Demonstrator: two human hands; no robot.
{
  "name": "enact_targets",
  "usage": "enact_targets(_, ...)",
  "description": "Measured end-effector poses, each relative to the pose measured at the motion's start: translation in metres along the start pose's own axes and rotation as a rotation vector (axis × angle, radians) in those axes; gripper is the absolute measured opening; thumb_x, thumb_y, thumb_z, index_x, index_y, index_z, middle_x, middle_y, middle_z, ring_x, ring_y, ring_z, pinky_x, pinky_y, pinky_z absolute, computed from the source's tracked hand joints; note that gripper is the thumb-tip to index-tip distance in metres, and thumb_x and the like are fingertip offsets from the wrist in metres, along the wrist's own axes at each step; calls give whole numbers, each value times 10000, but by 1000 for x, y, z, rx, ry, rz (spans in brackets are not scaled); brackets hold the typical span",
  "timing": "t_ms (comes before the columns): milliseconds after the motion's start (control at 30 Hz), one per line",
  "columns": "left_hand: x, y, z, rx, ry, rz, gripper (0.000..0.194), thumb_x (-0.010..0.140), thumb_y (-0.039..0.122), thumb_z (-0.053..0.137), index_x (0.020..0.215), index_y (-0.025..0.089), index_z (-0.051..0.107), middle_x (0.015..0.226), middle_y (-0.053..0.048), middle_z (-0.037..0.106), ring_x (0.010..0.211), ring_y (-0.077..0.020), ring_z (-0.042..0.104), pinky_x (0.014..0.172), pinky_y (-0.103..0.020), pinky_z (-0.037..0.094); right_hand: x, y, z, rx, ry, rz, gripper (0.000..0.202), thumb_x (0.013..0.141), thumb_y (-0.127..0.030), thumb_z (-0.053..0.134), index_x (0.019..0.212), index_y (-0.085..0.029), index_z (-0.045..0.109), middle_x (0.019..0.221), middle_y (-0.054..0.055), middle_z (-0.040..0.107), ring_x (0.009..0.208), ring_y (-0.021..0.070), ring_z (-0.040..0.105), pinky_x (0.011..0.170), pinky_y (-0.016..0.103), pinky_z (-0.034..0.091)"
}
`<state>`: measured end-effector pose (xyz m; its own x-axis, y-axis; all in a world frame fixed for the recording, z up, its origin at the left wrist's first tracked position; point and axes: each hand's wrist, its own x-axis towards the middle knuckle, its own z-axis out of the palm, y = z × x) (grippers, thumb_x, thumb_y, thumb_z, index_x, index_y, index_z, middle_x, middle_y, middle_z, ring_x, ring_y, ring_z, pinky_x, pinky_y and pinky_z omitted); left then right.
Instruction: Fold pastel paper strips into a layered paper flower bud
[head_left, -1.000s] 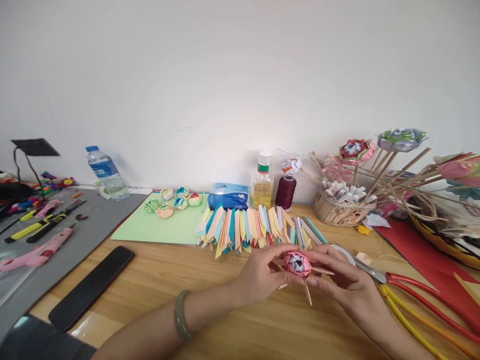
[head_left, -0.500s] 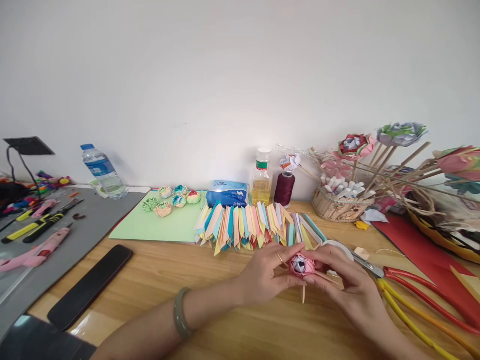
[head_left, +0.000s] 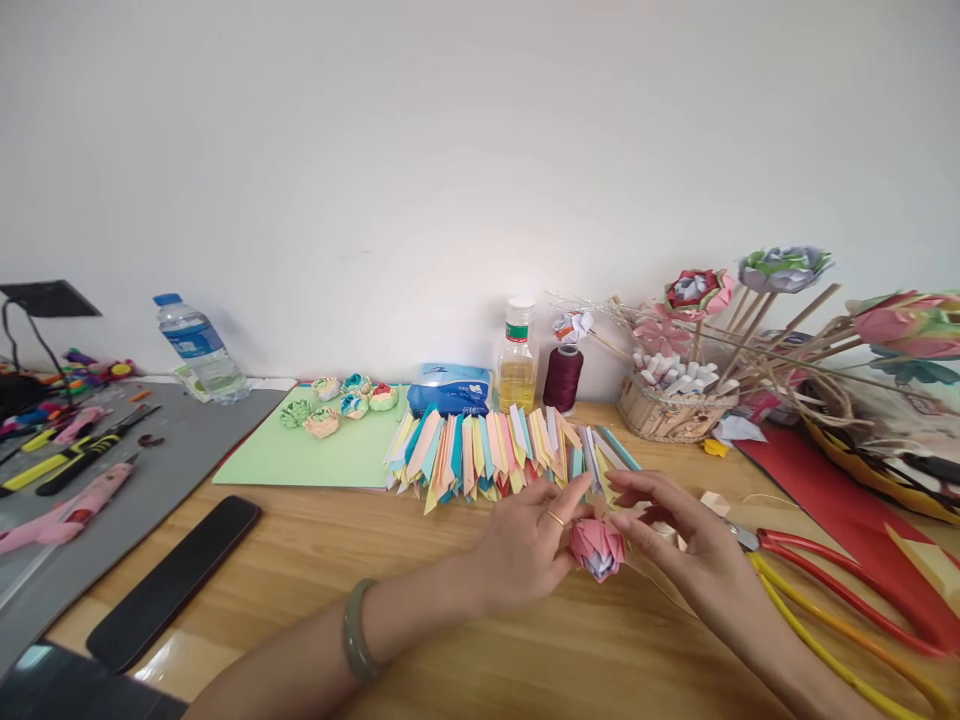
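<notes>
My left hand (head_left: pixel 521 548), with a ring on one finger, grips a pink and lilac folded-paper flower (head_left: pixel 598 548) from its left side. The bloom is tipped so its pale centre faces down toward me. Close on the right, my right hand (head_left: pixel 686 535) has its thumb and forefinger apart, the tips beside the flower's upper edge. A thin pale thread (head_left: pixel 667 592) runs below the right hand. Behind both hands lies a row of folded paper strips (head_left: pixel 480 455) in many colours. The fingers hide the flower's back.
Scissors (head_left: pixel 840 560) with red and yellow handles lie at right, near a basket (head_left: pixel 671 412) of paper rolls and stemmed paper flowers. A thread spool (head_left: pixel 563 380), an oil-coloured bottle (head_left: pixel 517 360) and a tissue pack (head_left: pixel 451 390) stand behind. At left lie a black phone-like slab (head_left: pixel 176 580) and small paper flowers (head_left: pixel 322 422).
The flower has turned from facing up at me to tipping downward, its pink outer petals now showing. My right hand's fingers have come off it and spread apart.
</notes>
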<state>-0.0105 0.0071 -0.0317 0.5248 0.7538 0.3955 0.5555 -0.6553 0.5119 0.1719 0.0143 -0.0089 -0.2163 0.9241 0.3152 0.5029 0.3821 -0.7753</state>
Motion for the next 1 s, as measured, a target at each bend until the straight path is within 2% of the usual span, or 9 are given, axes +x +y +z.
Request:
enact_targets(100,-2,-1,1,46,-13,74,646,748,123,428,1334,164,160,1070,-106,593,967,-243,503,803,-408,425,-3,0,0,-20,-86,-54,229,763,-396,552,900,-223,616,879,52,632,759,192,585,670,317,484)
enact_targets(233,-2,2,-4,-166,-38,-4,724,632,82,497,1312,172,264,1111,-99,550,1055,-244,457,875,-401,400,-4,2,1,-29,-112,-81,196,781,-376,542,871,-228,635,873,49,648,805,203,592,712,329,477)
enact_targets(267,-2,3,-6,-247,-24,-42,668,634,81,496,1277,171,342,1105,-100,547,1034,-232,477,865,-381,412,-4,3,1,-32,-110,-80,202,780,-377,543,879,-229,638,879,51,651,810,206,593,717,333,478)
enact_targets(333,0,6,-9,-367,39,-152,423,752,92,399,1149,183,513,999,-77,603,943,-185,533,839,-347,427,-4,3,3,-45,-98,-92,209,783,-374,542,893,-228,643,876,57,655,807,208,594,710,339,484)
enact_targets(400,2,9,-10,-392,108,-210,303,811,178,417,1064,192,584,902,-58,649,885,-173,548,825,-336,429,-5,3,4,-66,-73,-127,216,790,-358,538,930,-228,639,875,61,653,796,205,594,696,340,491)
enact_targets(467,3,11,-9,-379,156,-223,273,799,242,486,1042,201,602,862,-50,666,857,-173,548,811,-332,434,-6,3,5,-93,-29,-185,215,791,-334,541,954,-229,632,868,61,651,774,198,596,677,336,498)
enact_targets(600,3,13,-3,-376,259,-145,233,787,222,515,983,197,636,859,-61,670,819,-162,555,760,-321,462,-10,3,6,-154,47,-305,158,776,-278,564,912,-232,630,840,56,650,764,197,594,675,341,495)
enact_targets(733,2,15,-1,-402,356,-48,215,780,159,516,944,193,651,857,-60,682,842,-159,556,751,-322,483,-11,2,4,-184,69,-384,131,765,-221,577,888,-239,617,816,48,642,765,196,588,674,341,484)
enact_targets(1000,1,15,-2,-356,418,45,229,767,100,509,923,183,655,816,-61,693,835,-163,573,735,-328,503,-11,3,3,-267,83,-478,199,758,-158,577,929,-256,606,829,38,638,762,183,590,694,325,473)
